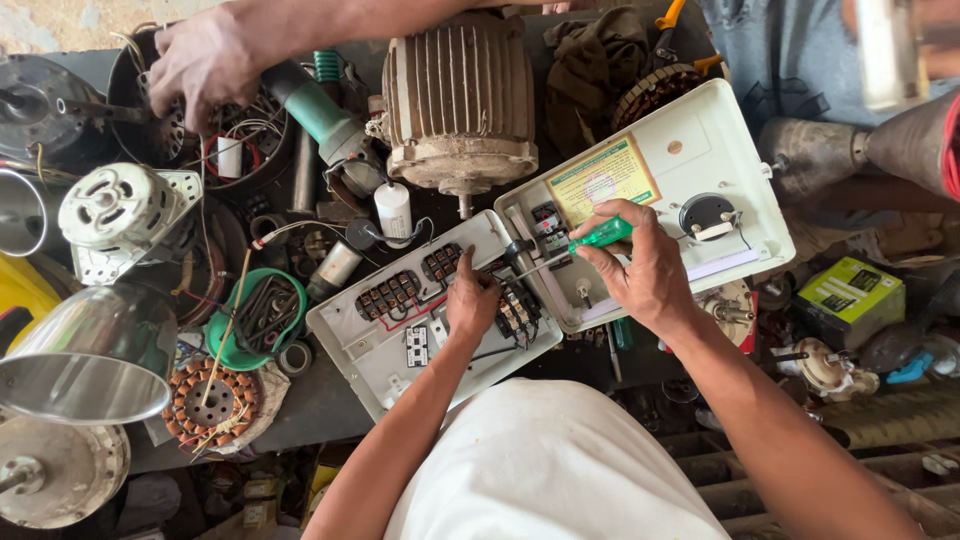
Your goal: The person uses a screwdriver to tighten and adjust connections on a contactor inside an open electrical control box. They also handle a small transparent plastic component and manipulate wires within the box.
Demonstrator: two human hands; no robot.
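Observation:
An opened white electrical control box [365,345] lies on the cluttered bench, its hinged lid [735,160] folded back to the right. Black terminal blocks [390,293] and red wires sit inside its base. My left hand [470,300] presses down on the components in the base, fingers together. My right hand [640,265] grips a green-handled screwdriver [600,235], whose tip points left into the parts near the hinge.
A large ribbed electric motor [460,95] stands behind the box. Another person's hand [200,65] reaches over a wire coil at top left. Small motor [120,210], shiny metal cones [90,350], copper stator [210,400], green bowl [255,320] and a green carton [850,295] crowd the bench.

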